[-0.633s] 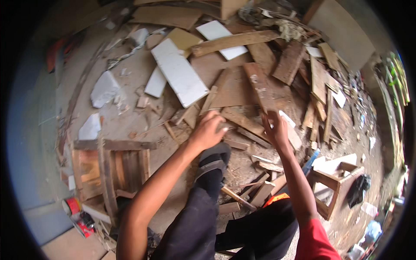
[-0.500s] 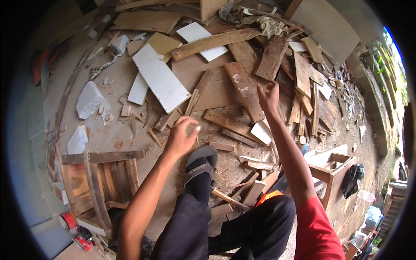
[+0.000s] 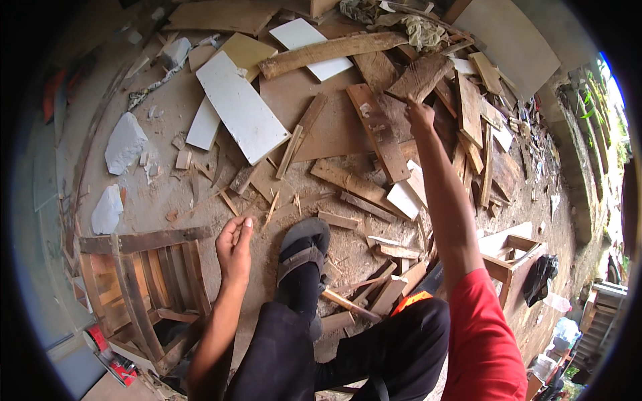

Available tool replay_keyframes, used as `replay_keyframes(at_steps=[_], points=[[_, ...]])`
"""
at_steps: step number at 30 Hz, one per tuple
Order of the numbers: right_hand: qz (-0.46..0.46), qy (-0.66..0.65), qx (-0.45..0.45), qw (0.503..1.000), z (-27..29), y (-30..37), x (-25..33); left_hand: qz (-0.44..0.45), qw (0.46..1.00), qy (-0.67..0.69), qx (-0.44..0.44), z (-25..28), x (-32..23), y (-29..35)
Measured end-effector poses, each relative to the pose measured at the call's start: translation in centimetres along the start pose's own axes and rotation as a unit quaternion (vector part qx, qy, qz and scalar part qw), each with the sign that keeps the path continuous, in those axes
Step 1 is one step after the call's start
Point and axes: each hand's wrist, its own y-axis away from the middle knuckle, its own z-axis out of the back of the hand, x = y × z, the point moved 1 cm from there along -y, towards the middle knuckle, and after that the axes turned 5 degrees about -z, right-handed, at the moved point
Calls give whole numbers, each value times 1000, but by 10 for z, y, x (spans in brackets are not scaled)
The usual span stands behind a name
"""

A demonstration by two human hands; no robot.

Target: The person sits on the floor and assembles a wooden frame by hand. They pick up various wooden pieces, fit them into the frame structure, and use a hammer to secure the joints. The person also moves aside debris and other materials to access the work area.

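My right hand point(image 3: 420, 115) reaches out to the pile and is closed on the near end of a weathered brown wooden plank point(image 3: 422, 75). The plank lies at a slant, its far end up to the right. Nearer to me, my left hand point(image 3: 235, 250) hangs with loosely curled fingers and nothing visible in it. It is between a wooden frame point(image 3: 140, 281) and my sandalled foot point(image 3: 304, 247). Left of the held plank lies a reddish-brown board point(image 3: 378, 134) with pale marks.
White panels point(image 3: 242, 110) and a long rough plank point(image 3: 334, 53) cover the upper middle. Pale broken chunks point(image 3: 126, 144) lie at left. A wooden box frame point(image 3: 511, 260) with a black plastic bag point(image 3: 540, 281) stands at right. An orange object point(image 3: 411, 301) shows by my knee.
My right hand has moved farther out and gripped the plank, which has swung from nearly upright to a slant. My left hand has drawn back toward me and to the left.
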Motion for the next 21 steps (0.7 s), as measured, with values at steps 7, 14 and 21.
replay_keyframes(at_steps=[7,14,21], points=[[-6,-282,112,953,0,73,84,-4,999,34,-1,-32,-6,4],[152,238,214,935,18,159,24,-5,995,81,55,-71,-3,7],[286,551,39,783,10,237,-67,1,995,98,35,-74,-6,16]])
